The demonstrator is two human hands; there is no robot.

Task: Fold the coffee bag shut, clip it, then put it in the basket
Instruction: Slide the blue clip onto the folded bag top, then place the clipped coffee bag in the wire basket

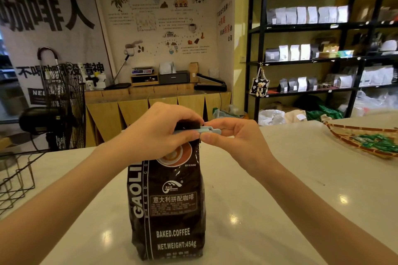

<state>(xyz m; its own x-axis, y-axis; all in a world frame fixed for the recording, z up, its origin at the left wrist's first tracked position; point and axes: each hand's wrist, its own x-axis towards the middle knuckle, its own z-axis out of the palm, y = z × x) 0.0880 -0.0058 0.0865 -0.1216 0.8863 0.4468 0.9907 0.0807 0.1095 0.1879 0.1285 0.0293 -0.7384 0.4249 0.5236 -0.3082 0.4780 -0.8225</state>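
Item: coffee bag point(170, 204), dark, upright on the pale counter point(269, 200), folded top pinched in the left hand point(155, 129). Clip point(193, 131), pale blue, long axis level across the fold; its free end is gripped by the right hand point(231, 135), thumb and forefinger closed on it. Wire basket point(15, 178) stands well apart, leftward, so the left hand is judged nearer.

Pale glossy desk point(280, 189) up front, with a black wire rack point(15, 178) at its left edge. Behind that there's a black floor fan point(62, 105), a wooden counter point(155, 101) holding a scale point(142, 70) and a bag sealer point(210, 84), plus black shelves point(323, 60) stacked with pouches and a little bear tote point(259, 86) hanging off them.
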